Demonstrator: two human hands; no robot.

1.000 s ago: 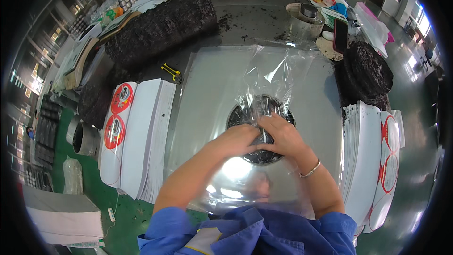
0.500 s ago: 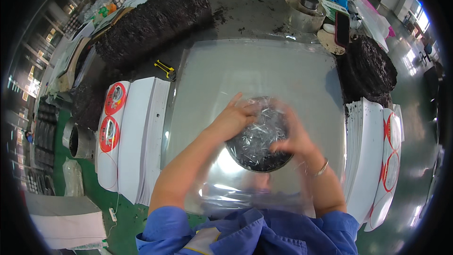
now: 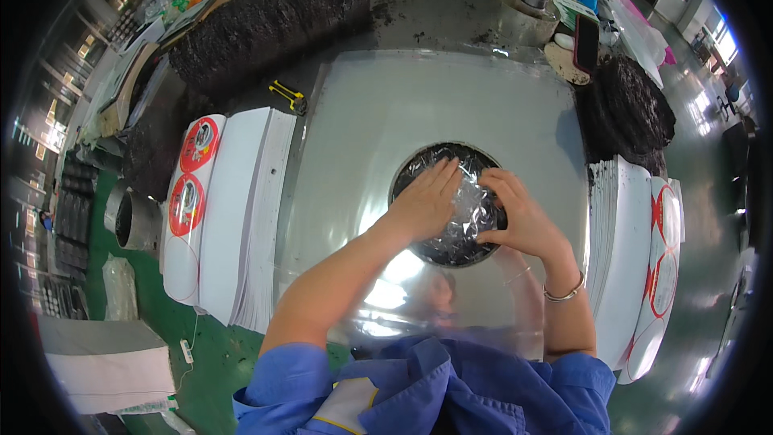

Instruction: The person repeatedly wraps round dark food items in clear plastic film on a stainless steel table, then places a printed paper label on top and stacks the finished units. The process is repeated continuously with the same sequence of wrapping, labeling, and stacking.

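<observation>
A round dark mass (image 3: 452,256) sits inside a thin ring on a shiny pale sheet. Crinkled clear plastic film (image 3: 470,203) lies over its top. My left hand (image 3: 425,201) is spread flat on the film at the left half of the round, fingers stretched out together. At its right side, my right hand (image 3: 522,216) curves with thumb and fingers apart, fingertips touching the film near the rim. Neither hand is closed round anything. What the dark mass is made of cannot be told through the film.
White sheet stacks with red round labels stand left (image 3: 254,193) and right (image 3: 616,225) of the pale sheet (image 3: 346,129). Behind lie a large dark rough roll (image 3: 270,24), a yellow cutter (image 3: 287,97), a metal ring (image 3: 515,28), a phone (image 3: 586,44) and a dark bundle (image 3: 626,117).
Both hands were blurred in motion over the round; now they rest on it. My left hand has flattened onto the film, which lies closer to the dark mass. The view has shifted slightly.
</observation>
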